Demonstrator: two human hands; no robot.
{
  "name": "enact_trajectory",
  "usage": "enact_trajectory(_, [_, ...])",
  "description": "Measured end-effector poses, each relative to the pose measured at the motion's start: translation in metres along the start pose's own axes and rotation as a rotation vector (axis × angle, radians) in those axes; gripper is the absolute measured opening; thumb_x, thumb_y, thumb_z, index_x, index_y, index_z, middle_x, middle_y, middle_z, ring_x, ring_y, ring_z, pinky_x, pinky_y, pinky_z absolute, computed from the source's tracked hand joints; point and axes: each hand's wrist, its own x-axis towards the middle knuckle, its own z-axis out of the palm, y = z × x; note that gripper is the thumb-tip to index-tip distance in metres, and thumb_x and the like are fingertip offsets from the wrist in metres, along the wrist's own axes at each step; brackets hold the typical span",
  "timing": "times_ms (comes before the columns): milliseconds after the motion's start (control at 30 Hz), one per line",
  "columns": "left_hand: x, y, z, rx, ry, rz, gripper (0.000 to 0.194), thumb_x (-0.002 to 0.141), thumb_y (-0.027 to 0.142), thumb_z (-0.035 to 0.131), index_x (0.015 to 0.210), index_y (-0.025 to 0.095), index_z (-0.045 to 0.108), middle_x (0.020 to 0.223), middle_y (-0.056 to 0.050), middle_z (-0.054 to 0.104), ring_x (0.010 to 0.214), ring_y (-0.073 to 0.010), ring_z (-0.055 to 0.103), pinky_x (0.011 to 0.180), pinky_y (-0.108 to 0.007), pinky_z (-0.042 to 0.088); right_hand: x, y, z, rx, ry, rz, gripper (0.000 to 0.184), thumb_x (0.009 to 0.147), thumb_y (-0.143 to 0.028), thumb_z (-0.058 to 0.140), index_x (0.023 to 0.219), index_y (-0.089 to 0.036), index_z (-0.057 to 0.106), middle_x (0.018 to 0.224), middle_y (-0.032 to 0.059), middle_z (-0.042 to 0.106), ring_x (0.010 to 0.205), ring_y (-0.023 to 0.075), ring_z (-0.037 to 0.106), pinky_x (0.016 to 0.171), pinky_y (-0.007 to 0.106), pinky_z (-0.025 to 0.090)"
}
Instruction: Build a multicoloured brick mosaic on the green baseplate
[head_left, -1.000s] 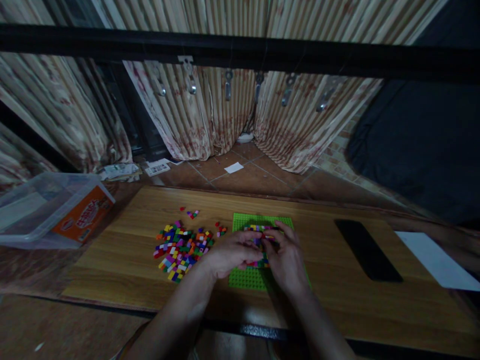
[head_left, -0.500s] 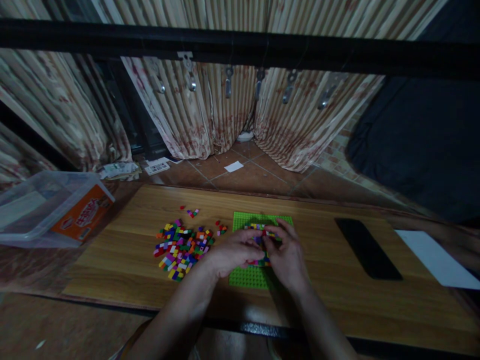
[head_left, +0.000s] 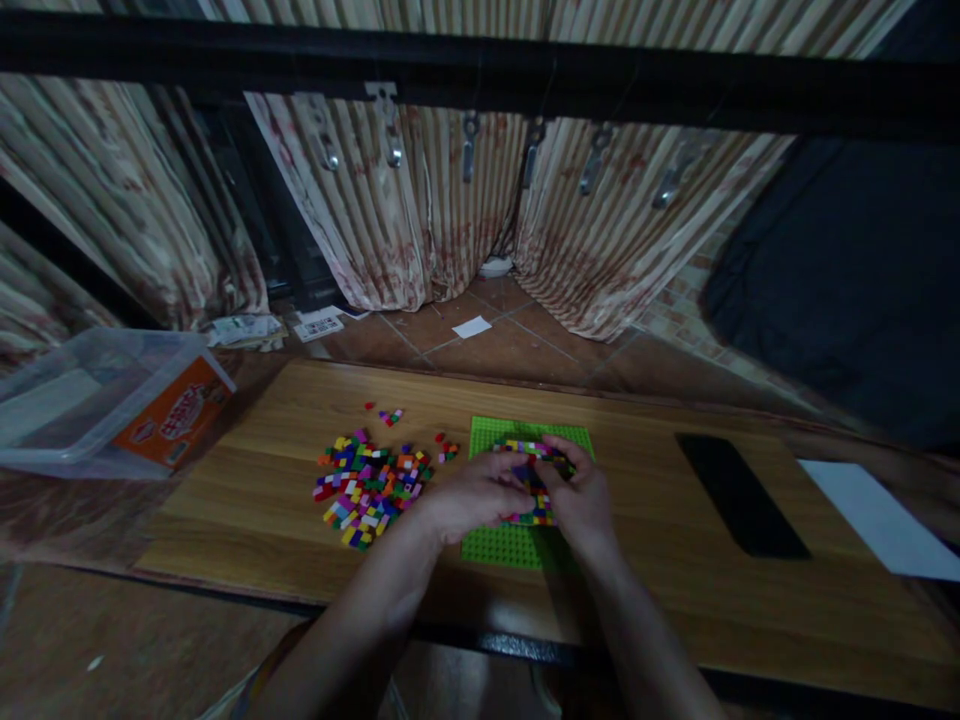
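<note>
A green studded baseplate (head_left: 498, 548) lies on the wooden table, with a low build of multicoloured toy bricks (head_left: 538, 508) on its middle. My left hand (head_left: 474, 496) curls its fingers around the build's left side. From the right, my right hand (head_left: 582, 492) reaches in with bent fingers and thumb on the bricks. The fingertips of both hands nearly meet over the build and cover part of it. Any single small brick between them is too small to make out. Left of the plate is a loose pile of small coloured bricks (head_left: 371, 490).
Several stray bricks (head_left: 391, 416) lie behind the pile. A black flat slab (head_left: 739, 495) and a white sheet (head_left: 877, 515) are on the right. A clear plastic bin (head_left: 82, 400) with an orange label stands left of the table. A dark bar (head_left: 480, 65) with hooks crosses above.
The view has shifted slightly. My hands stay at the brick build; the right fingers have moved a little, and more of the build's front shows between the hands.
</note>
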Motion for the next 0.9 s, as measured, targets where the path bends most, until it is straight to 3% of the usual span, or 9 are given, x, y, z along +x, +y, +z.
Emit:
enact_trajectory(267, [-0.002, 0.003, 0.002, 0.018, 0.013, -0.004, 0.052, 0.065, 0.018, 0.065, 0.117, 0.017, 0.061, 0.072, 0.003, 0.056, 0.058, -0.0071, 0.044, 0.051, -0.02, 0.028, 0.003, -0.002, 0.002, 0.077, 0.006, 0.101, 0.041, 0.066, -0.033, 0.062, 0.105, -0.018, 0.068, 0.095, 0.0068, 0.071, 0.088, 0.0237, 0.064, 0.082, 0.038, 0.049])
enact_trajectory(500, [0.001, -0.002, 0.004, -0.02, 0.014, 0.082, 0.05, 0.064, 0.018, 0.07, 0.114, 0.019, 0.064, 0.069, 0.003, 0.057, 0.058, -0.0078, 0.046, 0.052, -0.02, 0.033, 0.003, -0.01, 0.002, 0.124, 0.02, 0.145, 0.041, 0.064, -0.03, 0.062, 0.103, -0.017, 0.068, 0.088, 0.005, 0.071, 0.074, 0.0203, 0.066, 0.072, 0.034, 0.052])
enact_trajectory(767, [0.0, -0.001, 0.007, -0.112, 0.042, 0.111, 0.046, 0.063, 0.012, 0.071, 0.108, 0.015, 0.066, 0.065, 0.003, 0.058, 0.055, -0.0071, 0.05, 0.056, -0.02, 0.04, 0.005, -0.009, 0.003, 0.099, 0.033, 0.115, 0.048, 0.063, -0.03, 0.062, 0.108, -0.014, 0.065, 0.093, 0.0073, 0.07, 0.082, 0.0218, 0.064, 0.078, 0.036, 0.05])
enact_trajectory(900, [0.0, -0.004, 0.001, -0.14, 0.144, 0.095, 0.043, 0.066, 0.015, 0.072, 0.108, 0.013, 0.066, 0.068, 0.001, 0.062, 0.055, -0.0077, 0.055, 0.052, -0.02, 0.04, 0.004, -0.01, 0.004, 0.145, 0.025, 0.137, 0.05, 0.064, -0.031, 0.06, 0.111, -0.014, 0.064, 0.091, 0.0062, 0.07, 0.079, 0.0212, 0.064, 0.076, 0.035, 0.05])
